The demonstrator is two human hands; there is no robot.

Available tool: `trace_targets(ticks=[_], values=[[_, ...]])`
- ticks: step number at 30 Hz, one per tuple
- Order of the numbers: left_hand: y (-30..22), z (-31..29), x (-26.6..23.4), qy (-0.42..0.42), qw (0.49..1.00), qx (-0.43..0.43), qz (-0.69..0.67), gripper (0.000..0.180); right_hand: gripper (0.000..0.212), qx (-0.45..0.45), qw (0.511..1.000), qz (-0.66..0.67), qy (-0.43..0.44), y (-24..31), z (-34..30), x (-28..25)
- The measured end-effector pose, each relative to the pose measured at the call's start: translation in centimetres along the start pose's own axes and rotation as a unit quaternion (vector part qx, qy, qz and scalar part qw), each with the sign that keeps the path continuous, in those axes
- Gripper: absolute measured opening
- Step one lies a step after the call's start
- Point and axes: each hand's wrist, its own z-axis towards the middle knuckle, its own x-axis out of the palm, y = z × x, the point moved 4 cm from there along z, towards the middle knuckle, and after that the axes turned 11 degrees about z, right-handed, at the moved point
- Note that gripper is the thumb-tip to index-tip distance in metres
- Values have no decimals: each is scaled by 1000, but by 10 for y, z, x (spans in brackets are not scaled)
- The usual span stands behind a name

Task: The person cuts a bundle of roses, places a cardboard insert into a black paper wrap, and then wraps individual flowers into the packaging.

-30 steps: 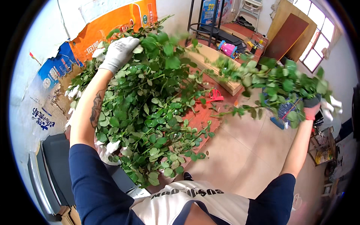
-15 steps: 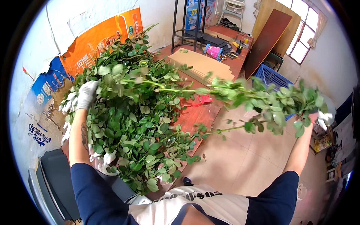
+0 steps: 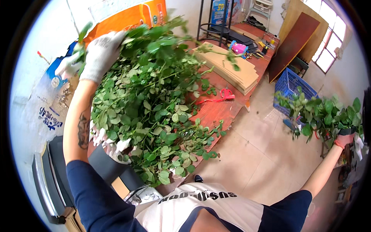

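Green leafy stems (image 3: 154, 104) lie heaped just below the left hand (image 3: 101, 54), which wears a white knit glove and closes around a few sprigs at the pile's top. Out at arm's length, the right hand (image 3: 343, 140), in a reddish glove, clutches a separate bunch (image 3: 322, 114). They look light, springy and easily tangled; best gripped low on the stalks. Beyond the pile lie red scissors (image 3: 225, 94), stacked cardboard (image 3: 228, 67) and a blue crate (image 3: 291, 87).

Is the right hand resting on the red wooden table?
No, the right hand is stretched far out over the pale tiled floor, gripping a bunch of green leafy stems.
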Motion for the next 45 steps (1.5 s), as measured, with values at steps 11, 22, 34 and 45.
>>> trace_targets(ticks=[11, 22, 34, 45], values=[[-103, -33, 37, 290, 949, 103, -76, 19, 50, 12, 998, 56, -10, -20, -47, 37], [-9, 9, 53, 48, 999, 17, -7, 18, 52, 2, 980, 189, -68, 34, -78, 45], [-65, 31, 81, 154, 988, -12, -22, 23, 54, 73, 731, 676, 56, 249, -153, 131], [-127, 62, 32, 90, 987, 129, -27, 20, 45, 230, 399, 869, 178, 488, -259, 241]])
